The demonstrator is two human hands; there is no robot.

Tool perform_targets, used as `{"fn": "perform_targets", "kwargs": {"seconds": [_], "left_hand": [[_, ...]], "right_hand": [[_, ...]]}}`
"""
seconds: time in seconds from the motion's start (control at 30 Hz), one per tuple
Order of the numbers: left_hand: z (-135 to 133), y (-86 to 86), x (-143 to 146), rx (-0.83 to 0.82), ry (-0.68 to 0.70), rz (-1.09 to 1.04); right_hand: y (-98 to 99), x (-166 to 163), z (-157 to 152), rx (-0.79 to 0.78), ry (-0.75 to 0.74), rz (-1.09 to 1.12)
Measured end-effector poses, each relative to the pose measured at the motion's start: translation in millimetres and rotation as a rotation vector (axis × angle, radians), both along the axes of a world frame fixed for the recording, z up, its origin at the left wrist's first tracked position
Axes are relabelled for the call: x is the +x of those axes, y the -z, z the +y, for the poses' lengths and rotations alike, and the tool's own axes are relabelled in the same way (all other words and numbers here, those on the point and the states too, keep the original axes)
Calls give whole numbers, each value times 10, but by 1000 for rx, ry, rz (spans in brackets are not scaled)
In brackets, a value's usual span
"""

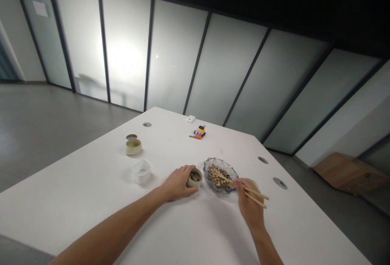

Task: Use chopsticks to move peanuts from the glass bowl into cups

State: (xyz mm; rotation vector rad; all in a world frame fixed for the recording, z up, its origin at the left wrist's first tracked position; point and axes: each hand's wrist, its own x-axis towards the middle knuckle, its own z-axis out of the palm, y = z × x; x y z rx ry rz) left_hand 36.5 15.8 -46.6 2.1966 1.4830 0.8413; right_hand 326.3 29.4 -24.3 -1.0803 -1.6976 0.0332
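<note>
My left hand (pixel 179 183) is closed around the side of a small pale green cup (pixel 195 183), which stands on the table and holds dark, seed-like bits (pixel 195 176). Right beside it is a clear fluted glass bowl (pixel 233 171) with a mix of tan chunks and darker pieces (pixel 218 175). My right hand (pixel 250 204) grips a pair of wooden chopsticks (pixel 254 194). Their tips reach into the glass bowl among the pieces; whether they pinch one I cannot tell. A whitish round thing behind my right hand is mostly hidden.
On the white table (pixel 106 192), a white plastic tub (pixel 141 171) and a pale green bowl (pixel 133 147) stand left. Farther back are a toy vehicle (pixel 200 131), an orange carrot-shaped item (pixel 196 137) and a small white case (pixel 190 119). Round grommets (pixel 280 183) dot the tabletop.
</note>
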Motion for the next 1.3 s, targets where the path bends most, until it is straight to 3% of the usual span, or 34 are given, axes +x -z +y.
{"fn": "perform_targets", "kwargs": {"seconds": [0.37,1.3], "left_hand": [[-2,-25,-1,-10,14,15],[-8,-32,10,1,7,7]], "right_hand": [[84,3,44,-15,-144,-75],[91,-51,27,-5,-206,-39]]}}
